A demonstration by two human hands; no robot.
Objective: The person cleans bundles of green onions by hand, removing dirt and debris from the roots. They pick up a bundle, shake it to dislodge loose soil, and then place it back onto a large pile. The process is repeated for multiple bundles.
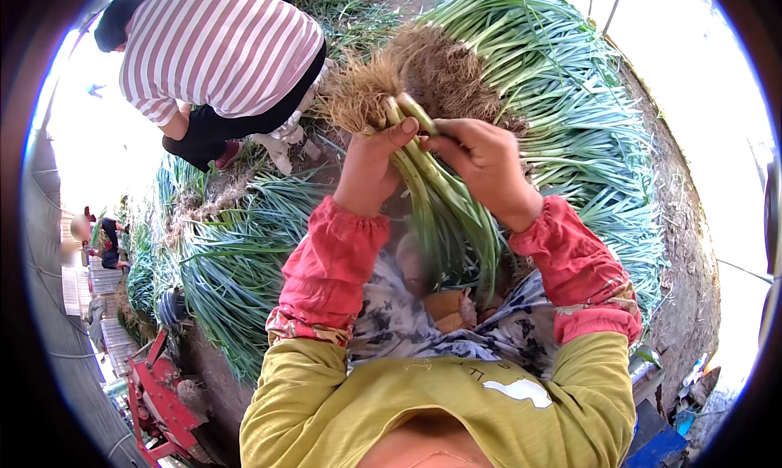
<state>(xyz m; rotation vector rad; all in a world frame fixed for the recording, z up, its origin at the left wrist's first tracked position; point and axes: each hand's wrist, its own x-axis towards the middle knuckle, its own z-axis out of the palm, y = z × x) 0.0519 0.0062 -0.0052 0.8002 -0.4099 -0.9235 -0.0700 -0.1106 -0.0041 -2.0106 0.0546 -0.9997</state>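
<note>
My left hand [372, 168] is closed around a small bunch of green onions [421, 168], its thumb lying across the pale stems. Their tangled brown roots [360, 92] point away from me, and the green leaves droop toward my lap. With thumb and forefinger, my right hand [486, 162] pinches one short thick stalk [416, 112] of the bunch, just beside the left thumb. The leaf tips are blurred. Both forearms wear red sleeve covers, and patterned cloth [391, 321] covers my legs beneath the bunch.
A long row of green onions [586, 126] lies ahead and to the right, roots inward. Another heap [244, 266] spreads on the left. A person in a striped top [220, 46] bends over at upper left. A red metal machine [165, 394] stands at lower left.
</note>
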